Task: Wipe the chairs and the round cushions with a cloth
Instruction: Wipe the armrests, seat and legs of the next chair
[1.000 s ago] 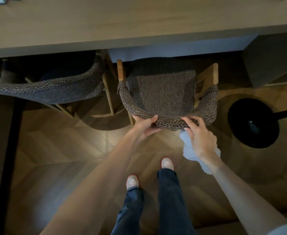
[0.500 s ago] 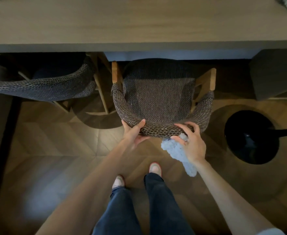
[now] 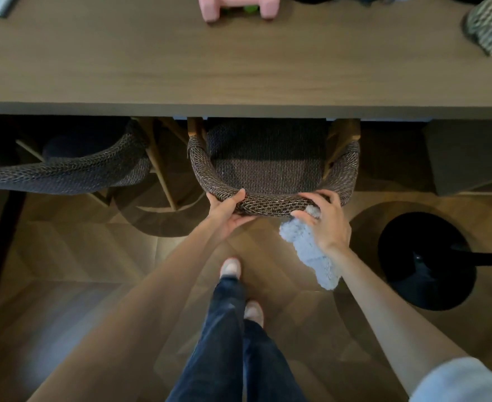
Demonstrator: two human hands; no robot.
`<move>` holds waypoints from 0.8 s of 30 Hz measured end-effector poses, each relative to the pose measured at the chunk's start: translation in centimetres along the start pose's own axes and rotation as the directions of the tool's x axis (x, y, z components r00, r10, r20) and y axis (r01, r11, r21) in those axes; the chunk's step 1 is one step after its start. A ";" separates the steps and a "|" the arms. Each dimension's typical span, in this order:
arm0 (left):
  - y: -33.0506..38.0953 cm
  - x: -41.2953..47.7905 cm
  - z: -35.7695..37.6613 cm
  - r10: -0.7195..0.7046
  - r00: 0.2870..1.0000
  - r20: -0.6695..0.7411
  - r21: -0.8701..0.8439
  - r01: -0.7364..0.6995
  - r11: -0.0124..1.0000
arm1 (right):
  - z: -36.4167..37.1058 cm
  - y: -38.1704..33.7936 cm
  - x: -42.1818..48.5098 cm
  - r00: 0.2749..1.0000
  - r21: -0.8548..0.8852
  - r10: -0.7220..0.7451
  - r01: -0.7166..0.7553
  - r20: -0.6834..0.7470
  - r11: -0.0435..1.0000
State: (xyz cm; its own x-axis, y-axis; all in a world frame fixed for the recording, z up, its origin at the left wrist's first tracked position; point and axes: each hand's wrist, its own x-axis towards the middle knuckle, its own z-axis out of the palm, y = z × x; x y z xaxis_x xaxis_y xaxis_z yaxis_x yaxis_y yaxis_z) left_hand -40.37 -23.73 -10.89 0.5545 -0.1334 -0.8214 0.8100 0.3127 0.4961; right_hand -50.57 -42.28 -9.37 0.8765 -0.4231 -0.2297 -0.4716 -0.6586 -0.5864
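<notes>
Gripping chair back, left hand curled round it; right hand, 3 o'clock, clutches cloth (fingertips touching chair back). Positioning chair, I judge; next: wipe.

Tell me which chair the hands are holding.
The right chair: the left hand and the right hand, which also holds the cloth, grip its backrest. The left chair is untouched.

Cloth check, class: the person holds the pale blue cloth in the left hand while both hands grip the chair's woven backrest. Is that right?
Not quite. The head view shows the cloth in the right hand, not the left hand. Both hands do grip the chair's woven backrest.
</notes>
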 end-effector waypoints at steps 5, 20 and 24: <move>3.1 2.2 3.1 -0.035 0.999 0.001 0.012 0.035 0.999 | -1.1 -0.7 4.5 0.999 -0.014 0.024 -0.024 -0.028 1.000; 11.4 7.3 7.0 -0.032 0.997 -0.065 0.115 0.040 0.993 | -1.1 -5.2 13.0 0.997 -0.077 0.075 -0.076 -0.004 0.994; 11.1 6.5 7.2 0.010 0.996 -0.083 0.168 0.004 0.986 | -1.7 -5.3 13.1 0.996 -0.092 0.073 -0.067 0.056 0.993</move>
State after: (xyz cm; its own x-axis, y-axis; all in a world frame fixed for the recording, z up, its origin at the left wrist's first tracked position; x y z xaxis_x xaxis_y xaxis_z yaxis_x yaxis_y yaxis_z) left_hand -26.44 -27.89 -8.72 0.5447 -0.0514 -0.8371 0.8329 0.1494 0.5328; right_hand -36.77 -45.35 -7.98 0.8439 -0.4343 -0.3148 -0.5364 -0.6832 -0.4955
